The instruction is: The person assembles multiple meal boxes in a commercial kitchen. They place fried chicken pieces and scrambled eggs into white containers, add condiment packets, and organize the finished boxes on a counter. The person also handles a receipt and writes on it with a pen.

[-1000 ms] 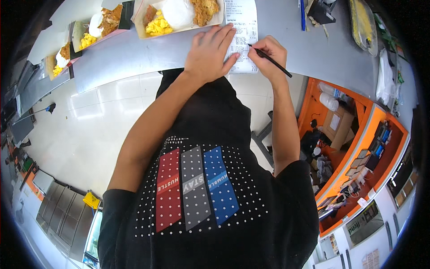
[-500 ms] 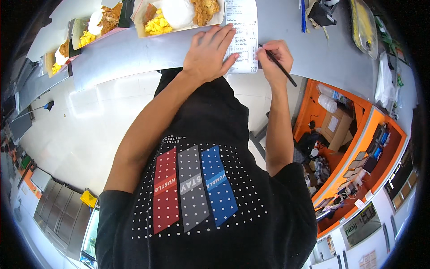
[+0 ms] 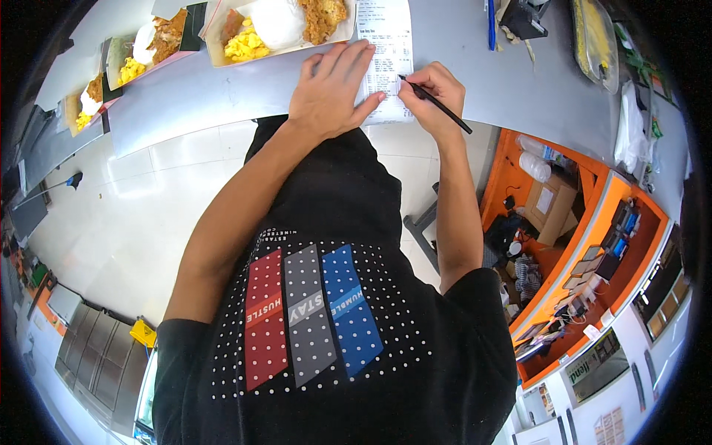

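Note:
A long white printed receipt [image 3: 387,55] lies on the steel counter [image 3: 512,96], its lower end near the counter's front edge. My left hand [image 3: 330,89] rests flat with fingers stretched out, its fingertips and thumb on the receipt's left side. In my right hand [image 3: 436,96] a black pen [image 3: 445,111] is pinched, its tip at the middle of the receipt. Just beyond my left fingers stands an open paper food box [image 3: 215,44] with white rice, yellow scrambled egg and a piece of fried chicken.
Two more food boxes with rice, egg and fried chicken, a nearer one [image 3: 111,70] and a farther-left one [image 3: 70,111], stand at the left. A blue pen [image 3: 491,26] and a clear tray with yellow contents [image 3: 595,44] lie at right. Orange shelving [image 3: 504,159] stands below right.
My right hand has moved left with the pen, whose tip went from the receipt's right edge onto its print. The whole view has shifted slightly; my left hand stays flat on the receipt.

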